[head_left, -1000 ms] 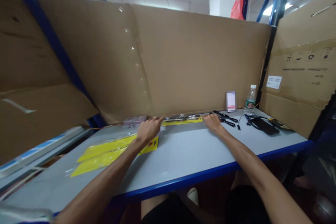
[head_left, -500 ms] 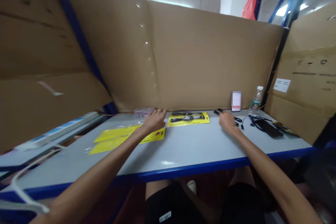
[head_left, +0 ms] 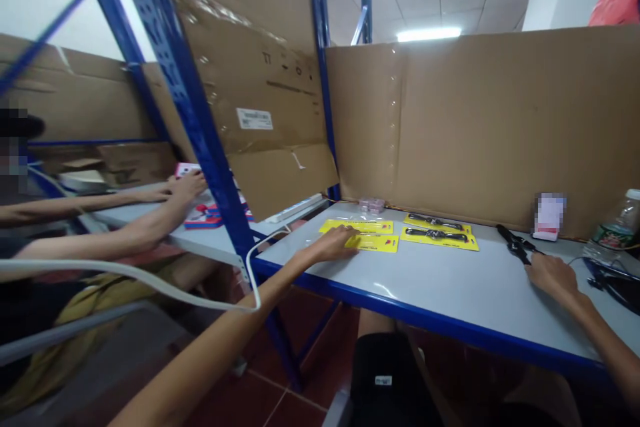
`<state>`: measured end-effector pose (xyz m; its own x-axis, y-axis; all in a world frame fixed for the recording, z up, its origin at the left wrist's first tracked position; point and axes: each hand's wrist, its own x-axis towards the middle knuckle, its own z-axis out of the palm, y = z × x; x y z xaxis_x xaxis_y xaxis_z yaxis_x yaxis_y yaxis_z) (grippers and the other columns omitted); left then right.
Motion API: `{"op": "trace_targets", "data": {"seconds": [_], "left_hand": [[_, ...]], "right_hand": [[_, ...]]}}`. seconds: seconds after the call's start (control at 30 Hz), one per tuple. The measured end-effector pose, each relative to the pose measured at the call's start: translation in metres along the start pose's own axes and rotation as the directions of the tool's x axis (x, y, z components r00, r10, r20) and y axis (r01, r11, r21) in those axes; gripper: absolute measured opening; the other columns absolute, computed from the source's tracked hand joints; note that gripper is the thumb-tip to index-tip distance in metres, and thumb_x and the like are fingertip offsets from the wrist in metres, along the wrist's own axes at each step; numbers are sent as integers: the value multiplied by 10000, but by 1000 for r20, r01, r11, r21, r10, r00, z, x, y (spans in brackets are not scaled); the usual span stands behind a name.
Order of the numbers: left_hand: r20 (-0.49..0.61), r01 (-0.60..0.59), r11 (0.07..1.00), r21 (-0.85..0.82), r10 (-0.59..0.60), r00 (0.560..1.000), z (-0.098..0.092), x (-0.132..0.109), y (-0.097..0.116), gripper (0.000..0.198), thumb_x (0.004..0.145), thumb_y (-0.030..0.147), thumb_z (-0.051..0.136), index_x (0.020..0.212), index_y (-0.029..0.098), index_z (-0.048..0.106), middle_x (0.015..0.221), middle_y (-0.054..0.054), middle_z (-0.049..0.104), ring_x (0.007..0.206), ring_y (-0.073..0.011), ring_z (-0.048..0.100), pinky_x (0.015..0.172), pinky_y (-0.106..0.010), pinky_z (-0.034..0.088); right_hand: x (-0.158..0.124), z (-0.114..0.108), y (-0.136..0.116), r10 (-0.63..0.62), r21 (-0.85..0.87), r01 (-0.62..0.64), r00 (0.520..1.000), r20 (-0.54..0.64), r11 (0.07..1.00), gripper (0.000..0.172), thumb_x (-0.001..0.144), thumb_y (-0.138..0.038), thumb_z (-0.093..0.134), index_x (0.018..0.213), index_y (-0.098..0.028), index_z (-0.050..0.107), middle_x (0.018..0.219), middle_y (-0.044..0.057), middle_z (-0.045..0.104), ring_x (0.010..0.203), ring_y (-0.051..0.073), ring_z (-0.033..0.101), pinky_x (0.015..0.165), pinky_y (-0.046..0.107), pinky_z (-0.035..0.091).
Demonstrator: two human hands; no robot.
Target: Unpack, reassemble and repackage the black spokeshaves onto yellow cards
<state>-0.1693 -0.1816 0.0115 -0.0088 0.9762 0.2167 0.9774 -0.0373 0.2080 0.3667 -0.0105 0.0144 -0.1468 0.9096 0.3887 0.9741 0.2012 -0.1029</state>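
Note:
My left hand [head_left: 337, 243] lies over the near one of two yellow cards [head_left: 381, 244], fingers stretched out along its left part. Clear plastic shows around these cards. Just right of them, two more yellow cards [head_left: 473, 243] each carry a black two-handled tool that looks like a spokeshave [head_left: 434, 234]. At the right, my right hand [head_left: 553, 275] has its fingers curled at the near end of loose black spokeshaves [head_left: 515, 245]. Its fingertips are partly hidden, so the exact hold is unclear.
A phone [head_left: 549, 217] and a water bottle [head_left: 614, 227] stand at the back right, beside black cables [head_left: 613, 280]. Small clear boxes [head_left: 371, 205] sit at the back. A white cable [head_left: 200, 297] hangs left. A co-worker's hands [head_left: 187, 187] are at the neighbouring table.
The view has swung left, bringing a co-worker into sight. My left hand has drawn back toward me over the yellow cards. My right hand stays by the loose black tools.

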Motion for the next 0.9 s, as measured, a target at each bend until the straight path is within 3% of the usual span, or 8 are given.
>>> {"op": "trace_targets", "data": {"seconds": [0.13, 0.27, 0.5, 0.6, 0.67, 0.77, 0.9], "left_hand": [[-4, -54, 998, -27, 54, 999, 3, -3, 5, 422, 940, 410, 698, 1287, 177, 637, 1358, -123, 620, 1259, -304, 577, 1090, -553, 449], [-2, -160, 982, -96, 161, 987, 6, -6, 29, 463, 865, 388, 744, 1285, 208, 668, 1338, -126, 661, 1269, -332, 569, 1107, -489, 421], [-6, -377, 893, -244, 387, 922, 33, -24, 125, 543, 889, 324, 723, 1409, 262, 577, 1374, -104, 630, 1276, -312, 562, 1102, -478, 439], [-40, -437, 843, -315, 448, 893, 45, -22, 167, 596, 904, 336, 720, 1460, 252, 520, 1389, -118, 605, 1285, -309, 546, 1113, -483, 439], [-78, -462, 812, -358, 467, 881, 47, -18, 185, 669, 921, 385, 707, 1519, 241, 443, 1445, -137, 560, 1334, -314, 509, 1137, -492, 423], [-136, -471, 796, -380, 456, 879, 38, -15, 185, 750, 956, 478, 652, 1580, 225, 322, 1572, -160, 444, 1437, -326, 413, 1189, -519, 363], [-69, -414, 876, -247, 410, 910, 24, -21, 151, 745, 925, 556, 660, 1524, 192, 409, 1536, -172, 496, 1418, -369, 456, 1181, -538, 359]], "right_hand": [[-4, -7, -6, 24, -107, -3, 981, 192, 994, 187, 885, -165, 617, 836, -89, 782, 966, 291, 746, 990, 399, 714, 795, 455, 476], [-7, -14, -12, 45, -117, -12, 959, 281, 993, 260, 924, -211, 542, 971, -99, 772, 1057, 253, 748, 984, 368, 732, 750, 391, 496], [-24, -14, -16, 11, -42, 2, 951, 309, 999, 276, 902, -217, 530, 1045, -87, 727, 1050, 249, 741, 974, 345, 720, 727, 349, 458], [-37, -16, -12, 8, 1, -9, 955, 295, 1000, 263, 906, -229, 540, 1087, -99, 681, 1028, 236, 740, 957, 320, 713, 723, 328, 434], [-50, -21, -4, 11, 43, -24, 957, 290, 999, 255, 921, -249, 527, 1102, -116, 648, 974, 211, 746, 910, 301, 708, 706, 319, 427], [-75, -32, 15, -16, 160, -36, 951, 310, 986, 205, 943, -262, 467, 1062, -173, 609, 779, 102, 738, 791, 243, 691, 695, 295, 434], [-105, -50, 41, -107, 357, -44, 914, 391, 933, 224, 934, -379, 416, 866, -223, 561, 639, 19, 671, 550, 177, 592, 583, 277, 429]]}}
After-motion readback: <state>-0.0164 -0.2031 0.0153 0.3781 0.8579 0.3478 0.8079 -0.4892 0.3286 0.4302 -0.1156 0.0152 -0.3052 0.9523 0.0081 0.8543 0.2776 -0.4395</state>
